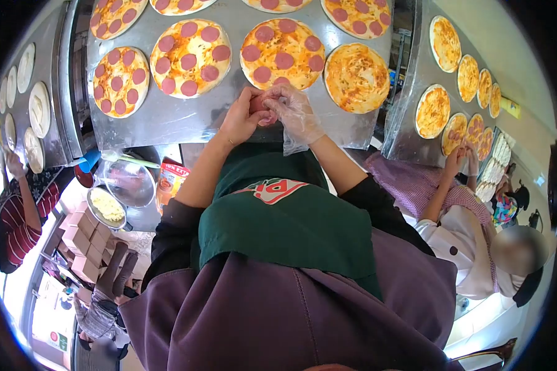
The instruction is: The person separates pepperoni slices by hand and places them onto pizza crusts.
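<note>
My left hand (240, 117), bare, is closed around a small stack of pink sausage slices (258, 105) at the near edge of the metal table. My right hand (296, 116), in a clear plastic glove, pinches at the same slices from the other side. Just beyond my hands lies a pizza base with sauce, cheese and sausage slices (283, 55). To its right, a pizza base (357, 77) bears sauce and cheese with no slices on it. Left of my hands are two more sausage-topped pizzas (190, 59) (121, 82).
More topped pizzas (356, 15) line the far side of the metal table (185, 123). At right, a co-worker's hands (461, 157) are over pizzas on another table. Plain dough bases (39, 110) lie on the left table. A bowl of grated cheese (107, 205) stands lower left.
</note>
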`<control>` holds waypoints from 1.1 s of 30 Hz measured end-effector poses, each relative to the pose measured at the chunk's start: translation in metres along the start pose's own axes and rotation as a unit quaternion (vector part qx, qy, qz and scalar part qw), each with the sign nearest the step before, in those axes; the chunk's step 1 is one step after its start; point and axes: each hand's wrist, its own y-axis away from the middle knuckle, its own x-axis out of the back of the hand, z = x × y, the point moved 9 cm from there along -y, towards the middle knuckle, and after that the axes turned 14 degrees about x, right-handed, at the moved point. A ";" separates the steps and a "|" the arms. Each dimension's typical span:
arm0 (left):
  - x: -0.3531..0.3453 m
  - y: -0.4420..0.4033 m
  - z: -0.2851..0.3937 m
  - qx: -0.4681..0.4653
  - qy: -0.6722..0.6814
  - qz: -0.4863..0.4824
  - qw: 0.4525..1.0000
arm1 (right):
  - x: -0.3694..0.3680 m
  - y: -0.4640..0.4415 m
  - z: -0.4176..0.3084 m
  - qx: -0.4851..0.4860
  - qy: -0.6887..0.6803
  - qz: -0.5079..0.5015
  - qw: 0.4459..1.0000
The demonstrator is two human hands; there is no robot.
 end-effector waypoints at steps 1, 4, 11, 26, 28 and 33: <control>-0.001 -0.002 -0.006 0.011 0.000 -0.014 1.000 | -0.002 -0.001 0.003 -0.007 -0.035 -0.012 0.999; -0.001 -0.003 -0.007 0.017 0.003 -0.030 0.999 | -0.003 -0.003 -0.007 0.089 0.004 -0.025 0.996; -0.009 0.000 -0.005 0.054 0.122 -0.099 0.986 | 0.001 -0.009 -0.019 0.187 0.172 -0.075 0.964; -0.020 -0.004 -0.009 0.070 0.117 -0.127 0.983 | 0.015 -0.002 -0.014 0.222 0.226 -0.034 0.948; -0.021 -0.003 -0.006 0.079 0.130 -0.136 0.979 | 0.014 -0.003 -0.016 0.230 0.248 -0.041 0.940; -0.024 -0.004 -0.009 0.081 0.135 -0.168 0.973 | 0.014 -0.003 -0.015 0.215 0.223 -0.069 0.948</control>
